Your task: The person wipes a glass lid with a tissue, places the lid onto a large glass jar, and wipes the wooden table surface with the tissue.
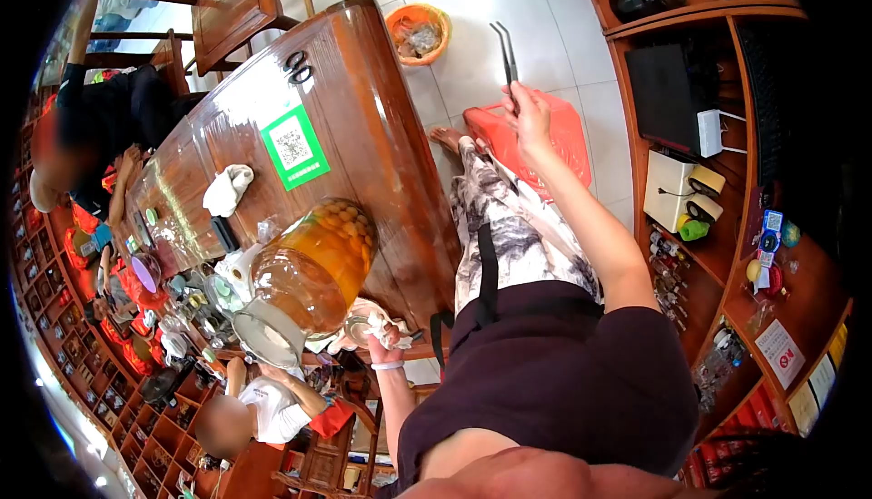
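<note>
My right hand [527, 122] is closed round the handle end of dark metal tongs [509, 56], held out over the floor beside the table. My left hand [383, 350] is at the table's edge, low in the view, against a crumpled pale cloth [368, 319] with a small clear glass by it; its fingers are partly hidden. Close to it stands a large glass jar [313, 263] with orange liquid and round yellowish fruit. A green-framed QR code card [293, 147] lies on the wooden table [400, 190]. A white cloth [228, 190] lies left of the card.
An orange bin [442, 38] and a red plastic bag [568, 136] are on the floor. Shelves [627, 181] stand on the right. Black scissors [298, 68] lie on the table. One person [272, 411] sits lower left; others are farther left. Wooden chairs [238, 13] stand behind.
</note>
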{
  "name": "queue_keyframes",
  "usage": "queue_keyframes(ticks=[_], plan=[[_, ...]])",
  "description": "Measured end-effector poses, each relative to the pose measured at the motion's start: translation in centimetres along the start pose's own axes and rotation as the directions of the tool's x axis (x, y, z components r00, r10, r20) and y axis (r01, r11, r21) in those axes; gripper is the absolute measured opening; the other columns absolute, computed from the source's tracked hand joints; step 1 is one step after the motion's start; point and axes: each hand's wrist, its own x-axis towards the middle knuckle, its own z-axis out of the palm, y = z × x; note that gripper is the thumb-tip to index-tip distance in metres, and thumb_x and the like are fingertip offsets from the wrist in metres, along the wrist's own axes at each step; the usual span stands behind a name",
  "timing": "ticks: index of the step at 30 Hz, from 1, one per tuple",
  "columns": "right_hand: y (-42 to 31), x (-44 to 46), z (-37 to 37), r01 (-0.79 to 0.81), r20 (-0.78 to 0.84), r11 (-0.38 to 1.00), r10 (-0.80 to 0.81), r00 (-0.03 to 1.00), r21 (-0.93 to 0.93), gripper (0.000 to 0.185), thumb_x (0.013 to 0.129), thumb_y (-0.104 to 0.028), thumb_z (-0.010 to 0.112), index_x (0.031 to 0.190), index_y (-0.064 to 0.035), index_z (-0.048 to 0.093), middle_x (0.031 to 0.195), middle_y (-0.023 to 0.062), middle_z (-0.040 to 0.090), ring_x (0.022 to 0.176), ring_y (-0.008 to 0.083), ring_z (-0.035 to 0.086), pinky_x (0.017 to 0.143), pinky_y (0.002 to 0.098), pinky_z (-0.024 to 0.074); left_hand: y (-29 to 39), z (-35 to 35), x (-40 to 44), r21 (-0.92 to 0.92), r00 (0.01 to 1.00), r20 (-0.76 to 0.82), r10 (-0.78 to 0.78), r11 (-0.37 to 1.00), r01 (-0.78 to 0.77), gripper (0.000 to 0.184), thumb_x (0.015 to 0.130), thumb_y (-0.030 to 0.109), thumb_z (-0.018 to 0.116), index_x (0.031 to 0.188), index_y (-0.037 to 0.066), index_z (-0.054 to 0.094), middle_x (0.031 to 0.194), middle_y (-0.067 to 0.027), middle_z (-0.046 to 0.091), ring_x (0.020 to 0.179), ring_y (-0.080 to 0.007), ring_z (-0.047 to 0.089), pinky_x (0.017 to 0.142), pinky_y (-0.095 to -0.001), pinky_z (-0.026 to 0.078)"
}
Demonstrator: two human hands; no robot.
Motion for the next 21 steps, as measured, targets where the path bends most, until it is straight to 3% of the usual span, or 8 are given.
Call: queue_keyframes(ticks=[7, 12, 21], plan=[[1.0, -1.1, -2.7, -0.028, -0.024, 1.000, 0.027, 0.999, -0.004, 0.021, 0.087, -0.025, 0.049, 0.081, -0.0049, 0.052, 0.059, -0.0018, 0.045, 0.040, 0.0034, 0.029, 0.036, 0.0187, 0.0191, -0.8, -0.6, -0.6, 0.092, 0.995, 0.090, -0.029, 0.996, 0.021, 0.019, 0.084, 0.022, 0.041, 0.078, 0.007, 0.051, 0.064, -0.0064, 0.053, 0.041, -0.0163, 0.043, 0.035, -0.0237, 0.032], [1.3, -2.6, -2.2, -0.014, -0.015, 1.000, 0.014, 1.000, -0.007, 0.020, 0.087, -0.023, 0.049, 0.074, -0.0073, 0.049, 0.059, -0.0012, 0.046, 0.040, 0.0031, 0.029, 0.036, 0.0189, 0.0189, -1.6, -2.3, -0.6, 0.069, 0.995, -0.041, -0.089, 0.993, 0.092, 0.019, 0.087, 0.023, 0.040, 0.083, 0.009, 0.052, 0.063, -0.0048, 0.053, 0.041, -0.0157, 0.043, 0.033, -0.0227, 0.031], [1.2, -3.3, -3.9, 0.034, -0.010, 0.999, -0.034, 0.999, -0.022, 0.019, 0.086, -0.023, 0.051, 0.078, -0.0058, 0.052, 0.061, -0.0017, 0.047, 0.041, 0.0033, 0.030, 0.037, 0.0189, 0.0199, -2.4, -2.1, -0.5, 0.092, 0.999, 0.012, -0.049, 0.995, 0.047, 0.018, 0.088, 0.021, 0.039, 0.084, 0.009, 0.052, 0.061, -0.0037, 0.051, 0.040, -0.0149, 0.041, 0.032, -0.0228, 0.030]])
